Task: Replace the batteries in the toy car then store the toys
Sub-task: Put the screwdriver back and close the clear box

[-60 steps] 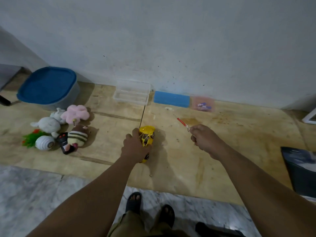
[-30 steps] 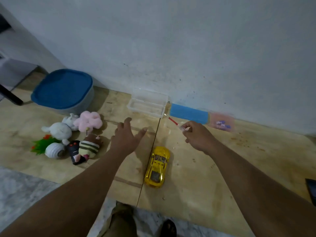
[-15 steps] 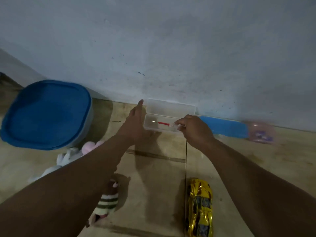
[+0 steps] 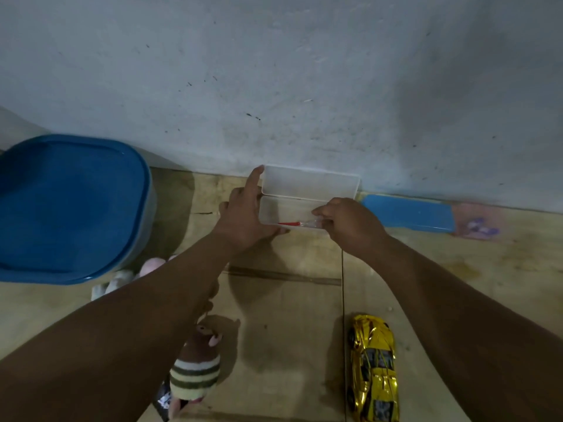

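Observation:
A clear plastic case (image 4: 307,184) lies open against the wall, its lid tipped back. My left hand (image 4: 243,214) rests on the case's left end, forefinger stretched up along the lid's edge. My right hand (image 4: 347,223) pinches the clear handle of a small red screwdriver (image 4: 289,223), which lies low inside the case's tray. The yellow toy car (image 4: 373,367) stands on its wheels on the floor at the lower right, apart from both hands.
A grey bin with a blue lid (image 4: 70,205) stands at the left. Plush toys (image 4: 195,367) lie under my left forearm. A flat blue lid (image 4: 408,213) and a pink packet (image 4: 481,223) lie by the wall on the right.
I let go of the car, leaving it on the floor, and leaned toward the wall. My right hand carried the screwdriver into the clear case; my left hand came onto the case's end.

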